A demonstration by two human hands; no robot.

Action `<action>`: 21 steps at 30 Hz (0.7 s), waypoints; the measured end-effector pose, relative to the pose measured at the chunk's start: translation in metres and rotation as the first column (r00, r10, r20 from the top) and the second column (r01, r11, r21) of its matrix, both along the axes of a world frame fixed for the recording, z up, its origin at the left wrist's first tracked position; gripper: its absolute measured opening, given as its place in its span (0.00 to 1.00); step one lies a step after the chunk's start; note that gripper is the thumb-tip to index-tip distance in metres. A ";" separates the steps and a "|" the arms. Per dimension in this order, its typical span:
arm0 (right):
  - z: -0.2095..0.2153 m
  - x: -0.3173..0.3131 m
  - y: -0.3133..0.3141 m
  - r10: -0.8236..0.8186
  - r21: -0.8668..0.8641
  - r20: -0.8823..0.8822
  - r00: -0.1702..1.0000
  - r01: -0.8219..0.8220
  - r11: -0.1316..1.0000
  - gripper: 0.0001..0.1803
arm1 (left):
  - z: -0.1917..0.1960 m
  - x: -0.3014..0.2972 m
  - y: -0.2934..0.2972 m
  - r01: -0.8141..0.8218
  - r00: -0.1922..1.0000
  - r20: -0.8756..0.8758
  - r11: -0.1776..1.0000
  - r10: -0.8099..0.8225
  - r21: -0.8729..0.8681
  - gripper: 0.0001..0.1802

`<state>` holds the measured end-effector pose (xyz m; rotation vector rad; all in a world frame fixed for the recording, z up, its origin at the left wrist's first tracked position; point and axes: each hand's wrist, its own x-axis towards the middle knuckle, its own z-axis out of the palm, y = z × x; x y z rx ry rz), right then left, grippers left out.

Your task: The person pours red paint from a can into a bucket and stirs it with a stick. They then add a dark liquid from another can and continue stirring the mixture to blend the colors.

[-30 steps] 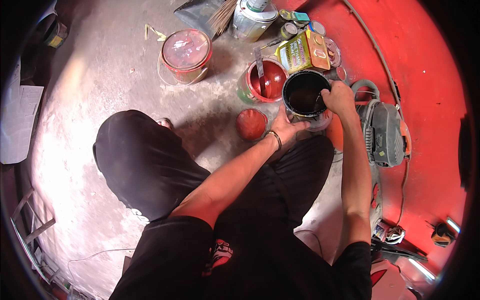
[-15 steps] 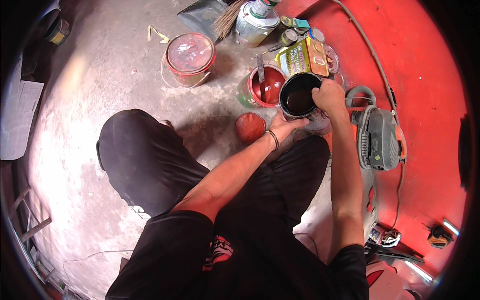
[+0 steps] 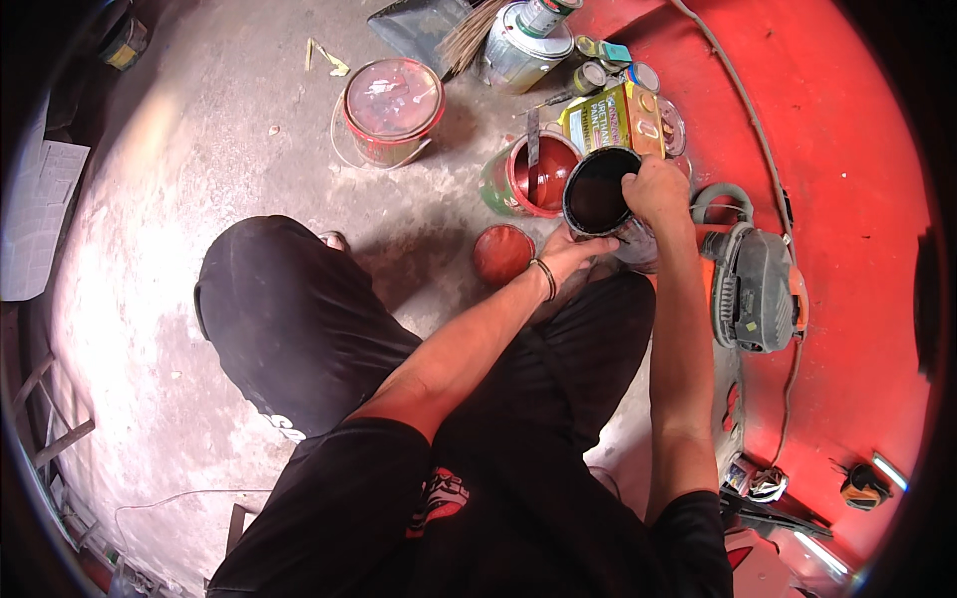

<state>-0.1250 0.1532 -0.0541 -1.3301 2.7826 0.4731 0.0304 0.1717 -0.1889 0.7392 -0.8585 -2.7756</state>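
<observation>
Both hands hold a paint can point(image 3: 638, 242) with a black-coated inside, tipped so its mouth leans left. My right hand point(image 3: 658, 189) grips its rim on the right side, thumb over the edge. Lower down, my left hand point(image 3: 572, 254) clasps the near side, thumb stretched along the wall. Right beside the mouth stands an open can of red paint point(image 3: 518, 206), with a flat stirring stick point(image 3: 532, 159) leaning in it. A small round red container point(image 3: 503, 255) sits on the floor close to my left wrist. How much liquid the tipped can holds is hidden in its dark inside.
A yellow-green rectangular tin point(image 3: 613, 122) stands behind the held can, small cans around it. A lidded red pail point(image 3: 394, 110) is at far left, a large can point(image 3: 523, 50) and broom point(image 3: 464, 42) at the back. A grey power sander point(image 3: 758, 289) lies right, by a cable point(image 3: 743, 90).
The held can has tipped further, its mouth turning toward the red paint can, and more of its outer wall shows. Both hands keep their grip. The whole view has shifted slightly.
</observation>
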 end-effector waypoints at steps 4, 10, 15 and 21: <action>-0.002 0.007 -0.002 -0.021 -0.011 -0.017 1.000 0.021 1.000 0.21 | -0.001 0.003 0.000 0.004 1.000 0.003 0.999 -0.004 0.048 0.33; 0.000 0.016 -0.002 -0.015 -0.011 -0.043 0.999 0.014 1.000 0.21 | -0.008 0.002 0.000 0.015 1.000 -0.002 0.996 -0.014 0.089 0.31; -0.002 0.026 -0.003 0.000 -0.045 -0.070 0.998 -0.003 0.999 0.19 | -0.016 0.001 0.004 0.007 1.000 -0.013 0.993 -0.006 0.119 0.31; -0.009 0.027 -0.008 -0.042 -0.048 -0.034 0.999 0.040 0.998 0.18 | -0.021 0.003 0.005 0.029 0.998 -0.062 0.989 -0.020 0.148 0.32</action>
